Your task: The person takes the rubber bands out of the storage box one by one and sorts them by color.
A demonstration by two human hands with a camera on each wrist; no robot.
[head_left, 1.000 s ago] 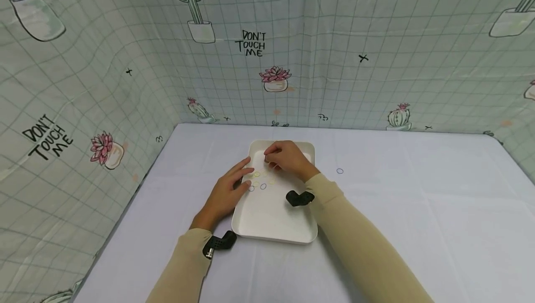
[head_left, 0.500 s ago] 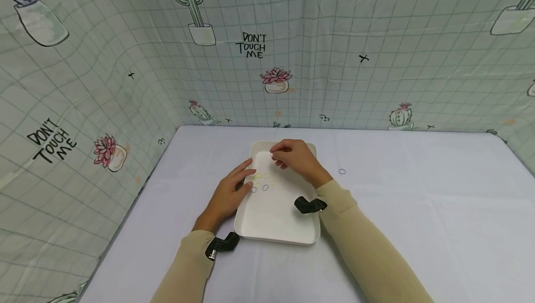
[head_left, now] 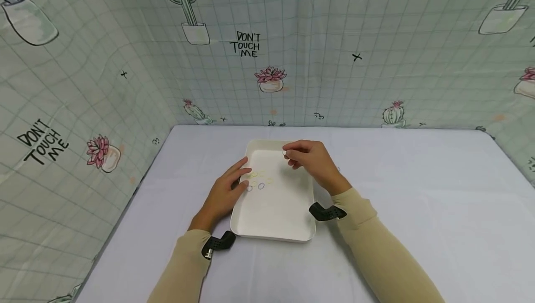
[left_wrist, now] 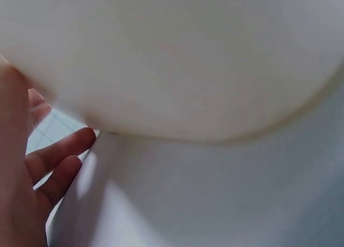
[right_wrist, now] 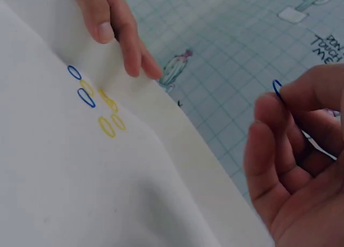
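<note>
A: Biggest thing first: the table [head_left: 418,210] under a pale cloth, with the white tray [head_left: 271,219] sitting on it, long axis running straight away from the person toward the back wall.

B: And the left hand [head_left: 223,191]?

A: Resting on the tray's left rim, fingers straight and relaxed, tips over the edge just beside the loose bands. It grips nothing.

B: The right hand [head_left: 311,161]?

A: Hovering over the tray's far right corner, fingers curled together, pinching a small blue rubber band [right_wrist: 277,88] at the fingertips. The wrist view shows only a sliver of blue loop poking up from the pinch, so I can't say for sure which way it points.

B: What's in the tray?

A: A little cluster of yellow and blue bands [right_wrist: 99,104] lying flat against its left side, near the left fingertips.
</note>
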